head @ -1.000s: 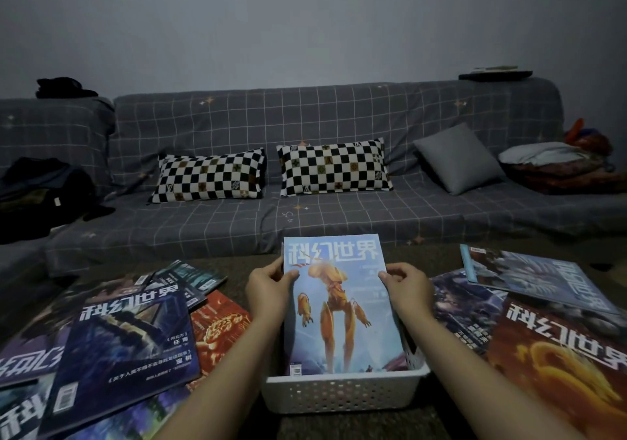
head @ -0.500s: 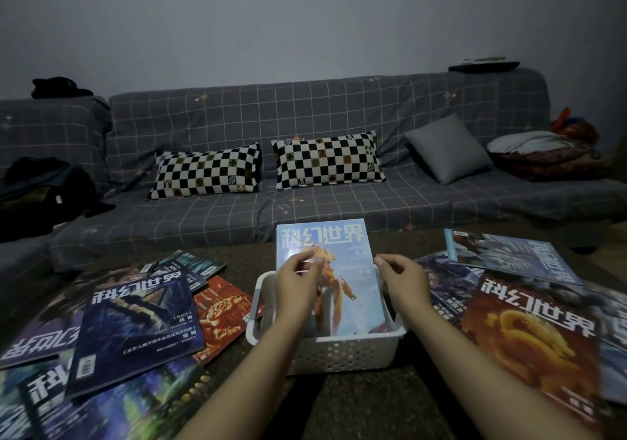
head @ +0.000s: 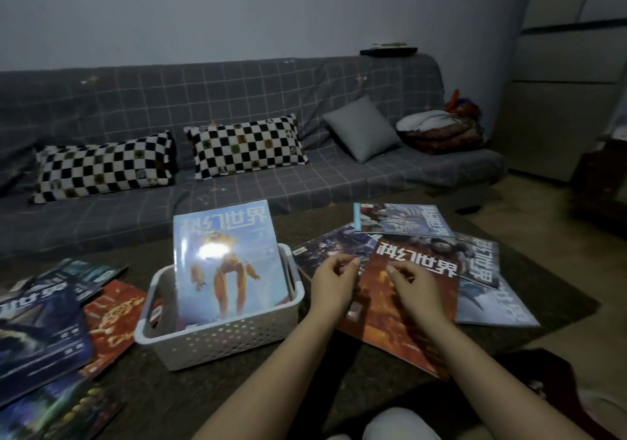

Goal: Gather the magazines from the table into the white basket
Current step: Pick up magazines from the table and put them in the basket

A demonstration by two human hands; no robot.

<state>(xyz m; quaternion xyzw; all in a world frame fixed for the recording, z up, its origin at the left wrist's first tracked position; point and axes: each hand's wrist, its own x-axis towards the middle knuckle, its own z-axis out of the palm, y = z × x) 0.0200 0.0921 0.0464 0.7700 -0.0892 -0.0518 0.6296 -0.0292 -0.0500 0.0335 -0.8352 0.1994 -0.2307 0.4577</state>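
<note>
A light-blue magazine (head: 227,263) with an orange figure stands upright in the white basket (head: 224,341) at the table's middle. No hand touches it. My left hand (head: 334,278) and my right hand (head: 412,287) hover side by side over an orange-red magazine (head: 390,324) lying right of the basket. Their fingers are loosely curled and hold nothing. More magazines fan out behind that one, among them a pale blue one (head: 403,219) and a grey one (head: 481,263). Another pile lies left of the basket, with a dark blue cover (head: 37,334) and an orange cover (head: 112,317).
A grey checked sofa (head: 237,198) runs along the far side of the dark table (head: 176,402), carrying two black-and-white checked cushions (head: 244,144), a grey cushion (head: 361,129) and bundled cloth (head: 441,127). My knee (head: 400,426) shows at the bottom edge.
Both hands have let go of the light-blue magazine, which now stands in the basket. They have moved right, over the orange-red magazine. The view has turned right.
</note>
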